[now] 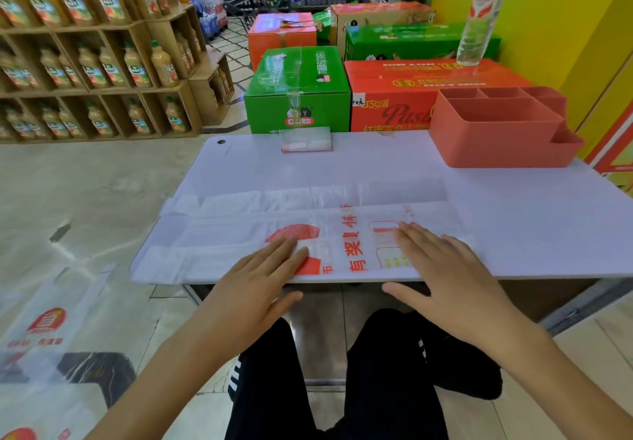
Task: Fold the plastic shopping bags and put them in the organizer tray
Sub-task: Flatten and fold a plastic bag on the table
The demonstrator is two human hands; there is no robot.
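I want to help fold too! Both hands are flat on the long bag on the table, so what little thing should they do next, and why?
Probably slide the left hand toward the handle end and fold that end over. The plastic bag lies flat as a long strip under both open hands, right hand included, still far too long for the organizer tray.

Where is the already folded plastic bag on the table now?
In the head view, the folded bag lies at the far edge of the white table, left of the red organizer tray and just before the green box.
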